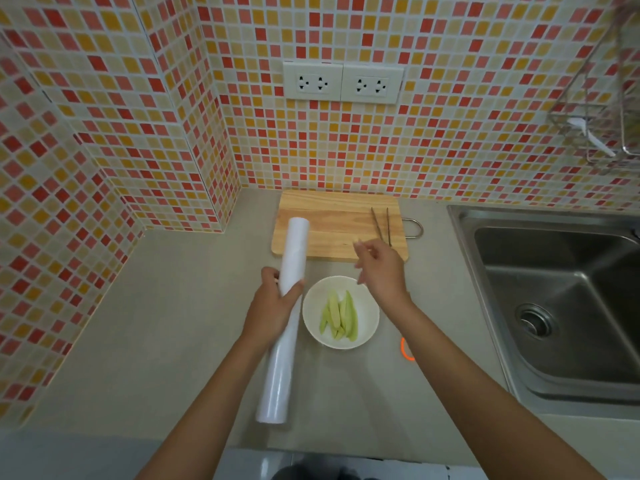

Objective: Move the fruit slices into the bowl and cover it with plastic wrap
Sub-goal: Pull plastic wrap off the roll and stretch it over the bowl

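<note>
Plastic wrap roll (289, 327) runs near-to-far, tilted slightly right, gripped mid-length by the left hand (273, 299), fingers curled round it. Just right, white bowl (341, 311) holds the fruit slices (339, 318) on open counter (173, 323). Right hand (379, 266) hovers beyond, fingers loosely spread, over cutting board (337, 225) edge beside tongs (382, 225)

Her left hand (273, 299) grips the plastic wrap roll (284, 317) beside the bowl (367, 306) of fruit slices (339, 315); her right hand (379, 268) hovers, fingers loose.
</note>
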